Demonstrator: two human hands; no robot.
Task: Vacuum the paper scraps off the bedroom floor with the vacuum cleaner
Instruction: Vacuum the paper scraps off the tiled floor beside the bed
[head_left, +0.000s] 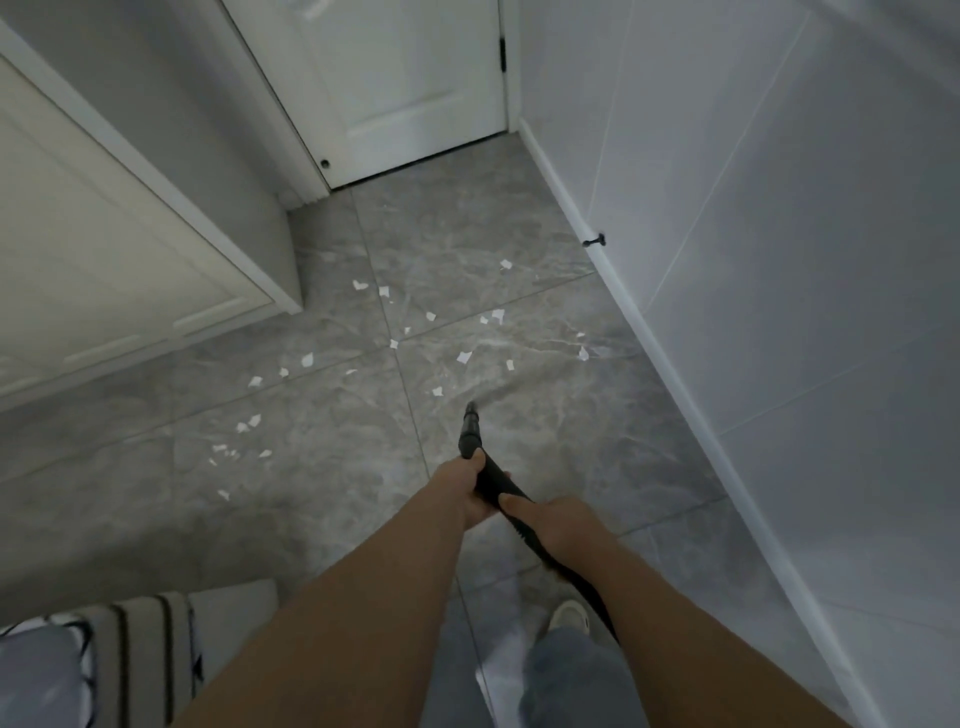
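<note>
Across the grey marble-look tile floor (545, 426) small white paper scraps (464, 357) lay mostly uncollected, while my left hand (470, 480) and right hand (558, 522) were clamped around the black vacuum hose nozzle (471, 428), its tip just short of the nearest scrap.

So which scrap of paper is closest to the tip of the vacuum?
The small white scrap just ahead-left of the nozzle; every other scrap lies farther off.
</note>
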